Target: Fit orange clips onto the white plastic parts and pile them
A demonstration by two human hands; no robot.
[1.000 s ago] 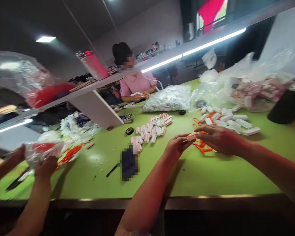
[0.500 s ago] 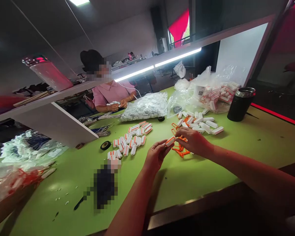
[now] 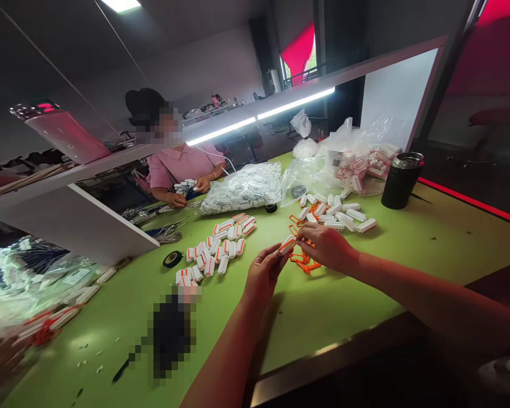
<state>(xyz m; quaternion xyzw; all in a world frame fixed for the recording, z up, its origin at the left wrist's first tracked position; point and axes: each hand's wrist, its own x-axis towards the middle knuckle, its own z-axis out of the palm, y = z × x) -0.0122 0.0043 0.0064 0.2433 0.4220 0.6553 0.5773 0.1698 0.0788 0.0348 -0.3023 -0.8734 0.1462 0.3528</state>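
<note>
A white plastic connector housing with an orange strip along it (image 3: 287, 245) is held above the green table between the thumb and fingers of my left hand (image 3: 260, 275). At its right end, the closed fingertips of my right hand (image 3: 328, 245) pinch it; exactly what lies between them is partly hidden. Several loose orange plastic frames (image 3: 306, 266) lie under and beside my right hand. Beyond it is a scattered heap of plain white housings (image 3: 356, 215). To the left of my hands sits a group of white housings with orange strips (image 3: 218, 253).
Clear bags of white parts (image 3: 242, 187) and red-and-white parts (image 3: 357, 164) stand at the back, near a black bottle (image 3: 402, 181). A roll of black tape (image 3: 172, 259) lies left. Across the table, a person in a pink shirt (image 3: 185, 164) handles wired parts. A lit shelf crosses above.
The view has shifted slightly, so most things sit further left. My hands keep the housing, its orange side now more visible. The person opposite has moved their hands apart.
</note>
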